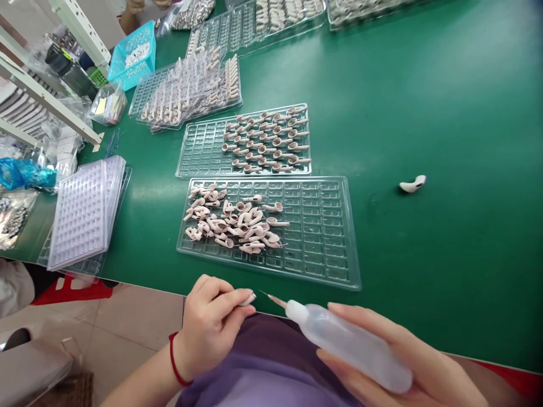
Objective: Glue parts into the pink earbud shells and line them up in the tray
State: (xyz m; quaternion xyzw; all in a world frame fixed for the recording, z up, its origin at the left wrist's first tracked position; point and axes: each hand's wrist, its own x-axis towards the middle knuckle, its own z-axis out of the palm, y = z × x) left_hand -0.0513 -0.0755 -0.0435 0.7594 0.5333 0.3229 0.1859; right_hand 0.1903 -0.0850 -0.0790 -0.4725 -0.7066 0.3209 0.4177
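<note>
My left hand (pixel 210 325) is closed in a pinch on a small pale plastic earbud piece (pixel 248 299), held just off the table's near edge. My right hand (pixel 407 362) is wrapped round a clear squeeze bottle (pixel 352 345) whose thin needle tip (pixel 271 298) points left, close to the piece. Right in front of me lies a clear plastic tray (pixel 322 237) with a loose heap of pinkish earbud shells (pixel 233 220) on its left half. Behind it a second clear tray (pixel 199 152) has shells laid out in rows on its right part.
A single white shell (pixel 412 183) lies alone on the green table (pixel 445 113) at right. A stack of white empty trays (pixel 85 212) sits at left. More filled trays (pixel 190 85) and a blue basket (pixel 133 53) stand further back. Another person's arm (pixel 136 8) shows at the top left.
</note>
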